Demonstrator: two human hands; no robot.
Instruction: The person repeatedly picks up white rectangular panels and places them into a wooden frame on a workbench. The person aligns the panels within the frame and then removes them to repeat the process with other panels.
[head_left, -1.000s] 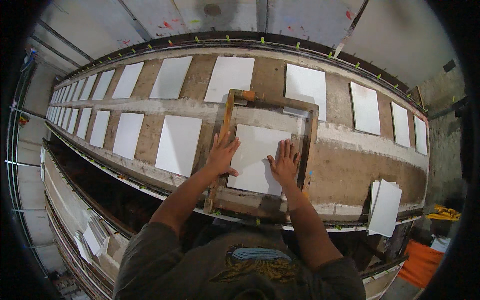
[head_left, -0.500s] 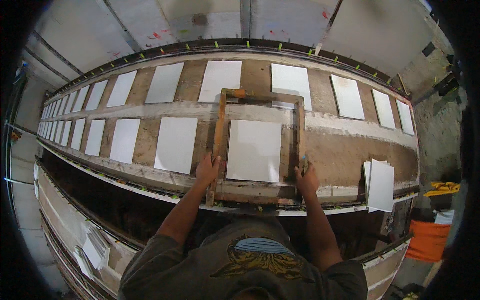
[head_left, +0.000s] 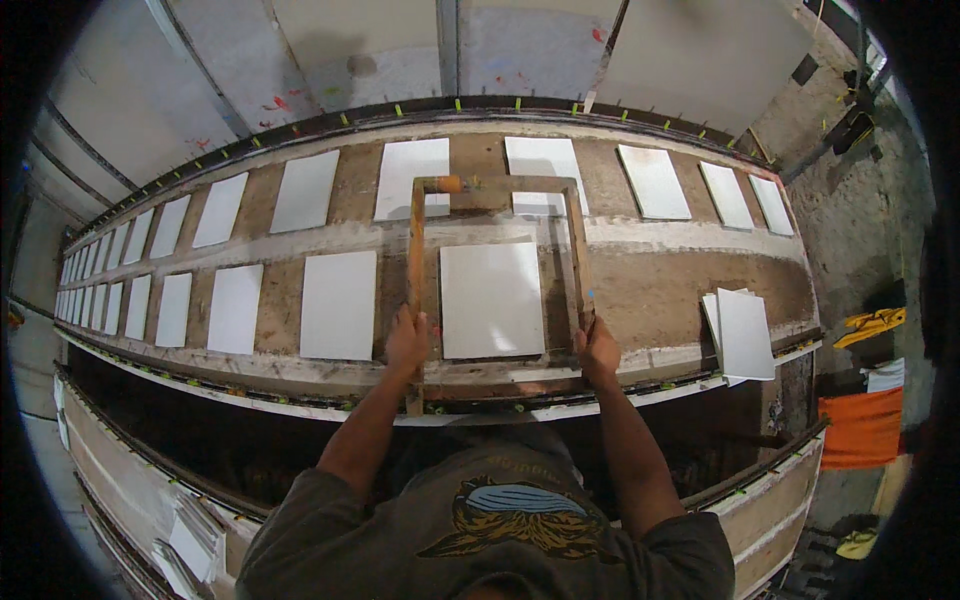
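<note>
Both my hands grip a rectangular wooden screen frame [head_left: 417, 245], holding it by its two long sides. My left hand [head_left: 406, 342] is closed round the lower part of the left bar, and my right hand [head_left: 598, 352] round the right bar. Through the frame's see-through middle shows a white rectangular sheet [head_left: 490, 300] on the long table [head_left: 660, 285]. The side bars stand just outside that sheet's edges. The frame's far bar overlaps two sheets of the back row. Whether the frame rests on the table or hovers slightly above it, I cannot tell.
Two rows of white sheets, including a front-row sheet [head_left: 338, 305], run along the table to the left. A few loose sheets [head_left: 745, 335] overlap at the right front edge. Behind me is another table with a stack of sheets [head_left: 195, 540]. An orange cloth [head_left: 862, 428] hangs at right.
The view has shifted, so table and sheets sit further left in the picture. My hands still hold the frame around the same sheet, with little visible change between them.
</note>
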